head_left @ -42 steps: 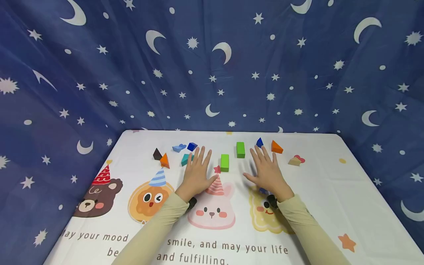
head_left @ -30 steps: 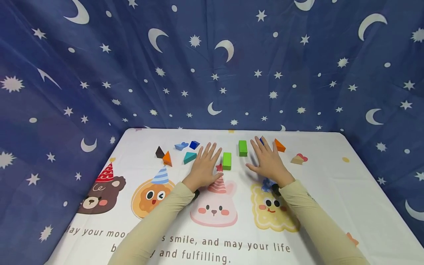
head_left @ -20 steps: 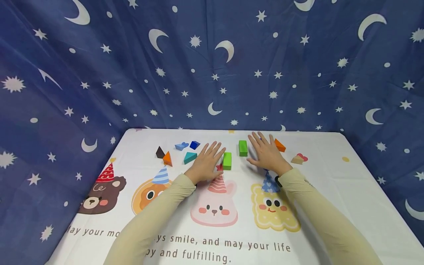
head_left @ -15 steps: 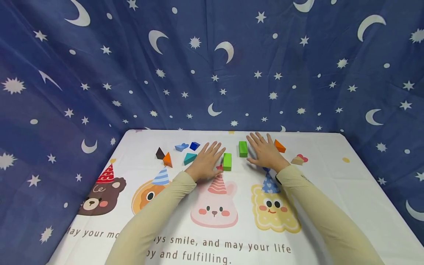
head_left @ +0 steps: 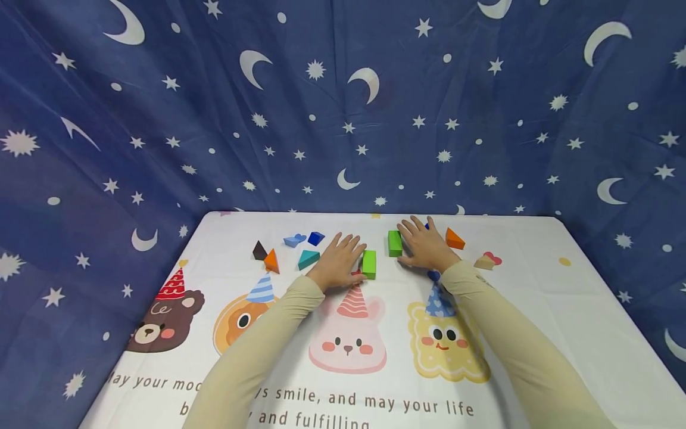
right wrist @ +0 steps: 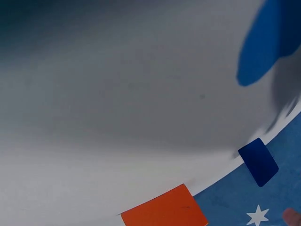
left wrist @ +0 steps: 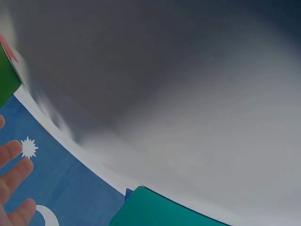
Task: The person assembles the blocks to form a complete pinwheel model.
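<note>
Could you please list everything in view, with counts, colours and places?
Green blocks: 2, green, centre.
Orange blocks: 2, orange, one left, one right.
Dark blue blocks: 2, dark blue, one left, one right (partly hidden).
Teal block: 1, teal, left of centre.
Light blue block: 1, light blue, behind the teal block.
Black block: 1, blackish, leftmost.
Tan block: 1, tan, rightmost.
Tablecloth: 1, white, under the blocks.
Cartoon faces: 4, brown, orange, pink, yellow, on the tablecloth.
Small prints: several, mixed colours, on the tablecloth.
Lettering: 2 lines, brownish, near edge.
Curtain: 1, dark blue with moons and stars, behind and beside.
Left hand: 1, bare, beside the nearer green block.
Right hand: 1, bare, beside the farther green block.
Sleeves: 2, beige, on the forearms.
</note>
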Tool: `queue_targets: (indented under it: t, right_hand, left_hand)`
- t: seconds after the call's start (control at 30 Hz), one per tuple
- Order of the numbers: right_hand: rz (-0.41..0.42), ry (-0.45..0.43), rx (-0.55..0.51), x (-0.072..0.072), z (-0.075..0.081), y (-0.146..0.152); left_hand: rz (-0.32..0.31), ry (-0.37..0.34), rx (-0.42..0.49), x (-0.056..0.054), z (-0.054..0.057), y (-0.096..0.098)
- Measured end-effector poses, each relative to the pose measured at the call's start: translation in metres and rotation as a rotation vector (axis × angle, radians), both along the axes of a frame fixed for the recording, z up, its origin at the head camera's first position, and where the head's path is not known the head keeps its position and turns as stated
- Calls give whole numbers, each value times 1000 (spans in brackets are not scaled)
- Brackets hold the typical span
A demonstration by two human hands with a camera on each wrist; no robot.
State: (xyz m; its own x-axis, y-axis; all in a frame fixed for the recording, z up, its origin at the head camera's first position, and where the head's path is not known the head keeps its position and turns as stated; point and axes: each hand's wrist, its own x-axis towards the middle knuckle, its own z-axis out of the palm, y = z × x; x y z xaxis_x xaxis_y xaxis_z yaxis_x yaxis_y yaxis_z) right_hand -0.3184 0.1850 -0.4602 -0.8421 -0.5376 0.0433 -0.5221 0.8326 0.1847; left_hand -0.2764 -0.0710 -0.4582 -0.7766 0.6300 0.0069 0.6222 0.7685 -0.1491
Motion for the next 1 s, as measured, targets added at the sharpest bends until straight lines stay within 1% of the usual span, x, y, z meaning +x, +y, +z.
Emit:
queue_targets:
  t: [0.17, 0.3, 0.57, 0.77, 1.0]
  right_hand:
    - [18, 18, -10, -2, -1, 0]
    - [22, 14, -8, -3, -2, 0]
    - [27, 19, 0, -5, -1, -1]
    - [29, 30, -11, -6, -1, -2]
    - [71, 36, -63, -4, -2, -4]
  left_hand:
    - [-13, 22, 0, -2, -2, 1]
    - [-20, 29, 12, -3, -4, 1]
    - [-38, 41, 19, -5, -3, 3]
    - [-57, 17, 31, -7, -2, 4]
    - [-84, -25, 53, -8, 0, 4]
